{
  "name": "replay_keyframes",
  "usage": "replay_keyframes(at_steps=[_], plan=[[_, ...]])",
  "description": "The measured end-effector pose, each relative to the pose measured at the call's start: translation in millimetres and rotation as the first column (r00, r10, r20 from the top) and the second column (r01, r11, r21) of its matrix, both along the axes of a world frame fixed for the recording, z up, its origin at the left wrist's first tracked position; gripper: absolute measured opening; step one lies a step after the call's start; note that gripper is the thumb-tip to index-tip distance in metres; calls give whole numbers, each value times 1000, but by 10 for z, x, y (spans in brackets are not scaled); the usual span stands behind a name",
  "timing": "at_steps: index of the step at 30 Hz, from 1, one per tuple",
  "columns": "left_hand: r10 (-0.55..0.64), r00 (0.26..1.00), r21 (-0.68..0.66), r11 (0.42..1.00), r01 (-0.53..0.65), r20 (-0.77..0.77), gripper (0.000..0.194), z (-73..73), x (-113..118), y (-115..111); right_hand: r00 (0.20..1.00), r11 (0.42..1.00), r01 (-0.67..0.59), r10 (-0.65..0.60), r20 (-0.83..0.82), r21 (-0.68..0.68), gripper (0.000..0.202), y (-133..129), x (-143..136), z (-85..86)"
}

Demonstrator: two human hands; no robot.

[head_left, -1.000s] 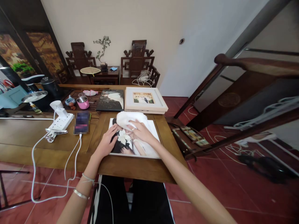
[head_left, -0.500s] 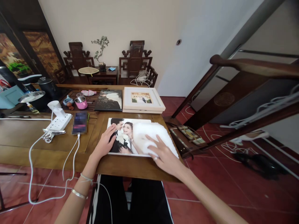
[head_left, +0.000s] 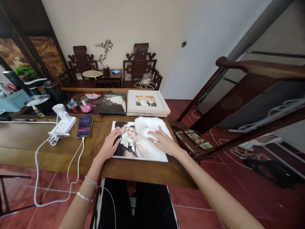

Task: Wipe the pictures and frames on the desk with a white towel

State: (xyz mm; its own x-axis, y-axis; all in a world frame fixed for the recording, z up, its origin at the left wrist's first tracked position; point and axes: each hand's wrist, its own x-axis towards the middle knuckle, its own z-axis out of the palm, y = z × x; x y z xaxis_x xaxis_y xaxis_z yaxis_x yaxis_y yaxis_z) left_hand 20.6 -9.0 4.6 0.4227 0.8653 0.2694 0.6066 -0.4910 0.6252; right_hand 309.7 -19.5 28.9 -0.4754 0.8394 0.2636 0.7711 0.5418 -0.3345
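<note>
A wedding photo panel lies flat near the table's front edge, showing a couple with a bouquet. My left hand rests on its left side, fingers stretched out and holding nothing. A fluffy white cloth covers the upper right part of the panel. My right hand presses down on this cloth, its fingers partly sunk around a bunched fold. A ring shows on that hand. The panel's upper right corner is hidden beneath the cloth.
Behind the panel lie a dark photo panel and stacked white picture frames. Leftward are a charging phone, a power strip and a pink cup. A wooden chair stands right of the wooden table.
My right hand has slid the white cloth away from me, up the panel, uncovering its lower right part. My left hand stays on the panel's left side. The whole view has shifted slightly.
</note>
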Motion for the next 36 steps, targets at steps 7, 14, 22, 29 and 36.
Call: replay_keyframes(at_steps=[7, 14, 22, 29, 36], plan=[[3, 999, 24, 1000, -4, 40, 45, -30, -9, 11, 998, 998, 52, -50, -36, 44, 27, 285, 6, -72], [18, 999, 16, 1000, -18, 44, 45, -11, 14, 6, 997, 996, -75, 75, -4, 45, 18, -720, -3, -40], [15, 999, 7, 1000, -15, 32, 46, -29, 5, 6, 983, 983, -183, 183, 18, -12, 18, -1142, 0, 37], [3, 999, 8, 1000, -3, 47, 45, 2, -4, -1, 998, 997, -48, 51, -43, 60, 20, -307, 47, -91], [10, 998, 8, 1000, -10, 64, 44, 7, -3, 0, 991, 990, 103, -94, -98, 93, 26, 171, -23, -162]])
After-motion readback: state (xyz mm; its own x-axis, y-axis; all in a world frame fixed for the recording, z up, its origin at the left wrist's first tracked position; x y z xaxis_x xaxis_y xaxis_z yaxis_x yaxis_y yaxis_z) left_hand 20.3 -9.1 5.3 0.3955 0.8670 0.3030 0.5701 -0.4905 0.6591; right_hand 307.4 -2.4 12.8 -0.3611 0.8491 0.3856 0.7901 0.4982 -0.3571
